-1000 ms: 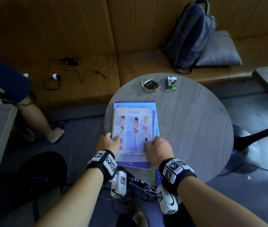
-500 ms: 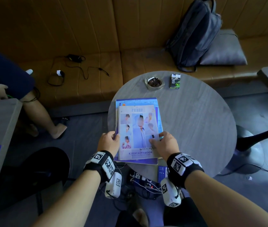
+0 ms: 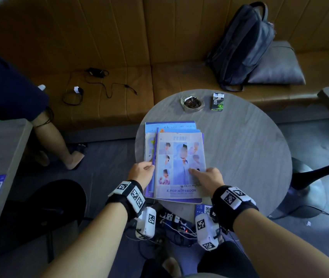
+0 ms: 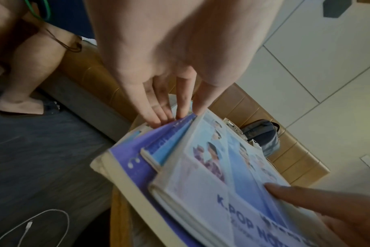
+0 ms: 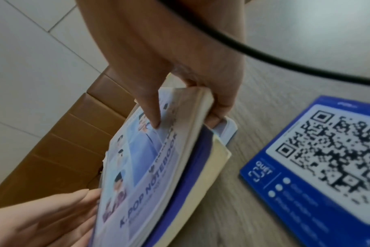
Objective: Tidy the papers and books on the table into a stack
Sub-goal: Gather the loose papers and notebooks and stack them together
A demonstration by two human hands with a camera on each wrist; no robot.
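Observation:
A stack of notebooks lies on the round grey table (image 3: pixel 250 157). On top is the pale K-POP notebook (image 3: pixel 179 167) (image 4: pixel 222 183) (image 5: pixel 142 167), set a little right of the purple notebook (image 4: pixel 133 167) and the blue book (image 3: pixel 169 125) beneath. My left hand (image 3: pixel 142 171) (image 4: pixel 169 75) is at the stack's left edge, its straight fingertips pressing the book edges. My right hand (image 3: pixel 207 177) (image 5: pixel 180 58) pinches the K-POP notebook's right edge, thumb on the cover and fingers curled under it, and that edge is slightly raised.
An ashtray (image 3: pixel 192 103) and a cigarette pack (image 3: pixel 217 101) sit at the table's far side. A blue QR card (image 3: pixel 203 209) (image 5: pixel 317 158) lies near the front edge. On the sofa behind are a backpack (image 3: pixel 243 47) and cables. Another person's leg (image 3: pixel 59 147) is on the left.
Both hands left the cover's lower part. The left went to the stack's left edge, the right to the top notebook's right edge. The top notebook now sits further right.

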